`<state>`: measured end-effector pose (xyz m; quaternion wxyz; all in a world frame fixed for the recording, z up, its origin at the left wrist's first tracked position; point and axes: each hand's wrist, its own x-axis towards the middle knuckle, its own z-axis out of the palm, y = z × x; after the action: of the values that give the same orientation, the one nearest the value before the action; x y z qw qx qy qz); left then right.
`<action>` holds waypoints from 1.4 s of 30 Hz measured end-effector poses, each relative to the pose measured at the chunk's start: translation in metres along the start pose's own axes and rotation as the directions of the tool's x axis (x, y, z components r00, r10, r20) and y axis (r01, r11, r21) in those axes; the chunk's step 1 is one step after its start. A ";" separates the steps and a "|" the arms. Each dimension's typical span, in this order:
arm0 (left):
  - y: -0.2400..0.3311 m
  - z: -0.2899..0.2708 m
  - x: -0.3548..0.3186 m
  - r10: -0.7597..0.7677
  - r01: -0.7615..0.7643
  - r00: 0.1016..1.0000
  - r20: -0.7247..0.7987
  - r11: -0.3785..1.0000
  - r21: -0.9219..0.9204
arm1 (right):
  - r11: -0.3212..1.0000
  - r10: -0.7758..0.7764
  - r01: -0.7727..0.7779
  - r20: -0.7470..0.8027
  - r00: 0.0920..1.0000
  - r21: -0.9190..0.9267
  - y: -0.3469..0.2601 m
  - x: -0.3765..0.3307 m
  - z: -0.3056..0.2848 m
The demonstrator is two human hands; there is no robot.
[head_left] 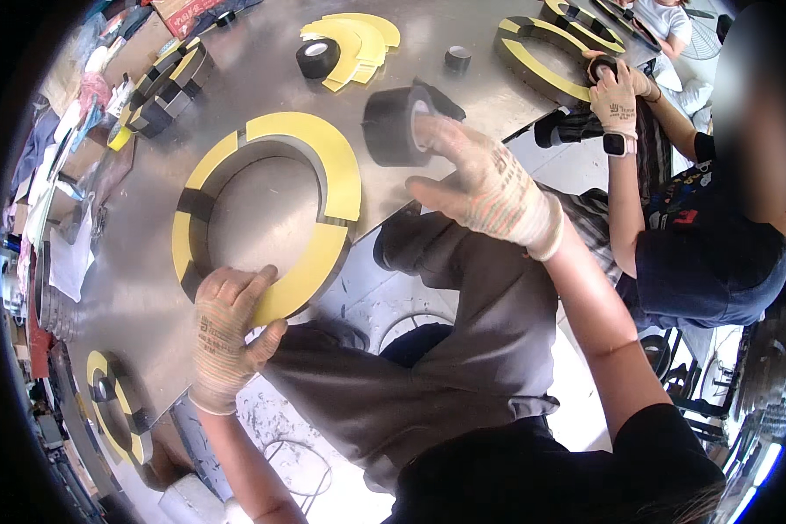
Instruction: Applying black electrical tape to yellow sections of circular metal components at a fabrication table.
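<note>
Your left hand (227,336), in a knit glove, has its grip clamped on the near edge of the yellow ring (271,218), thumb on top and fingers curled under where the ring juts past the tabletop (410,70) edge. Your right hand (485,188) is closed around a roll of black tape (393,125), fingers wrapped over its far side; the roll stands on edge just beside the ring, its open core facing toward your right.

You can see that the ring is made of flat yellow curved segments joined end to end, with black tape bands across several joints and a dark inner wall. It lies flat on the grey metal tabletop, its hole facing up; being round, it has no clear long axis.

Across from you, another person's gloved hand (616,96) rests on a second yellow ring (541,52). Loose yellow segments (358,39) and two smaller tape rolls (317,57) lie farther back.
</note>
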<state>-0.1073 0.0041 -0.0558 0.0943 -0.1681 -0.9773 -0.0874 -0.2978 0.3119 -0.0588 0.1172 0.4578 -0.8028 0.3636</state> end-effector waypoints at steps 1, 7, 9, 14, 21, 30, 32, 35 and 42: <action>0.003 0.005 -0.002 -0.072 0.070 0.995 -0.066 0.997 -0.027 | 1.000 0.004 -0.004 0.002 1.000 0.002 0.008 0.008 0.007; 0.057 0.054 0.030 -0.358 0.417 0.863 -0.356 0.903 0.101 | 0.947 -0.308 0.321 0.368 0.877 0.027 0.015 0.064 0.035; 0.054 0.058 0.027 -0.358 0.419 0.865 -0.351 0.901 0.114 | 0.920 -0.371 0.388 0.408 0.834 0.043 0.020 0.074 0.040; 0.033 0.050 0.010 -0.254 0.290 0.923 -0.288 0.953 0.090 | 0.944 -0.300 0.326 0.514 0.804 0.040 0.008 0.074 0.047; -0.006 0.016 -0.013 -0.116 0.101 0.978 -0.174 0.990 -0.094 | 0.816 -0.568 0.472 0.314 0.761 0.333 -0.002 0.069 0.077; 0.003 0.020 -0.017 -0.182 0.180 0.963 -0.201 0.983 -0.029 | 0.882 -0.434 0.303 0.371 0.821 0.361 -0.002 0.066 0.084; 0.003 0.021 -0.014 -0.186 0.182 0.958 -0.220 0.983 -0.038 | 0.870 -0.449 0.311 0.356 0.819 0.381 0.000 0.069 0.083; 0.003 0.017 -0.017 -0.199 0.191 0.961 -0.194 0.980 -0.055 | 0.878 -0.438 0.284 0.410 0.800 0.384 -0.010 0.075 0.070; 0.061 0.029 0.029 -0.531 0.210 0.607 -0.591 0.824 -0.526 | 0.685 -0.090 0.057 0.007 0.996 0.726 -0.079 0.072 0.068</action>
<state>-0.1174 0.0754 -0.0693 0.4091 0.0754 -0.8335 -0.3637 -0.2630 0.1932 -0.0312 -0.0755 0.5061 -0.5775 0.6361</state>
